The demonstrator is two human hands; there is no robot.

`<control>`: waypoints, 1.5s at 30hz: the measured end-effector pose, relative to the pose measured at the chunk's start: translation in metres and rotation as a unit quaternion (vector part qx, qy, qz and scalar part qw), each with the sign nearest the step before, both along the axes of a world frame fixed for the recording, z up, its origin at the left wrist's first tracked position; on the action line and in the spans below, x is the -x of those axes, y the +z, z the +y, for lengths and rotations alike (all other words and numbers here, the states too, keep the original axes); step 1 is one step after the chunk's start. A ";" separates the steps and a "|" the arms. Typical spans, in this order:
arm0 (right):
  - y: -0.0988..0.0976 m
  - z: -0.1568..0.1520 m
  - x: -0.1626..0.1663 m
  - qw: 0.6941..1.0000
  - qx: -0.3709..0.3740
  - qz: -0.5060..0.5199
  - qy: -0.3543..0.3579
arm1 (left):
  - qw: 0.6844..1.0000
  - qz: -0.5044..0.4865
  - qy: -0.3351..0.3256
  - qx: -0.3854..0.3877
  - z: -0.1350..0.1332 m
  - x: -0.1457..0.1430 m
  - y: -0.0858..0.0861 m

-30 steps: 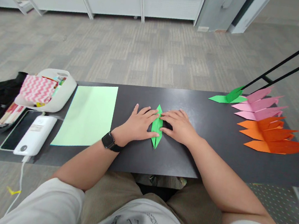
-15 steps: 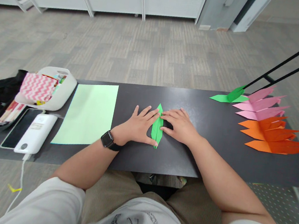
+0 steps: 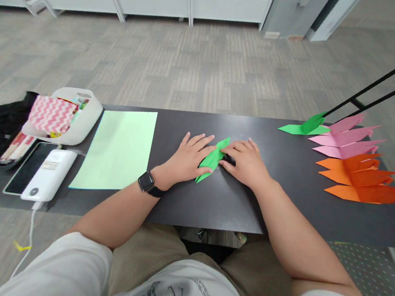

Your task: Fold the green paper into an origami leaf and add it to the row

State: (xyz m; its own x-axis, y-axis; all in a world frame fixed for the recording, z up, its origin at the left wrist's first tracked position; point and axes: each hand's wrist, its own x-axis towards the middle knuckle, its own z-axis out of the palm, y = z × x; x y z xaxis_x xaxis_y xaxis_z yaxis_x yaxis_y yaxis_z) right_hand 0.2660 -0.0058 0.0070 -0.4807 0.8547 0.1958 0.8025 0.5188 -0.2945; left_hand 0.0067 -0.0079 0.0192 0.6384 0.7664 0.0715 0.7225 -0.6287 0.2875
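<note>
A narrow piece of folded green paper point(image 3: 212, 160), pointed at both ends, lies slantwise on the dark table in the middle of the head view. My left hand point(image 3: 191, 159) rests flat on its left side, fingers spread, with the thumb across the lower part and fingertips near the middle. At its right edge, my right hand point(image 3: 245, 159) has its fingers curled, thumb and index finger gripping the paper's side. The fingertips partly cover the folds.
A light green paper sheet point(image 3: 118, 149) lies to the left. Beyond it are a white basket point(image 3: 89, 120), a phone point(image 3: 21, 172) and a white power bank point(image 3: 48, 176) with a cable. Folded paper cranes in green point(image 3: 303, 128), pink point(image 3: 345, 142) and orange point(image 3: 365, 184) line the right side.
The folded green paper has turned clockwise from upright to slanting, its top end now to the right. Both hands have shifted slightly with it, still touching it.
</note>
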 end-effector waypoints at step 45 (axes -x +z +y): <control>0.016 -0.016 0.022 0.919 0.084 0.385 0.025 | 0.844 -0.503 0.112 0.151 -0.017 -0.012 0.019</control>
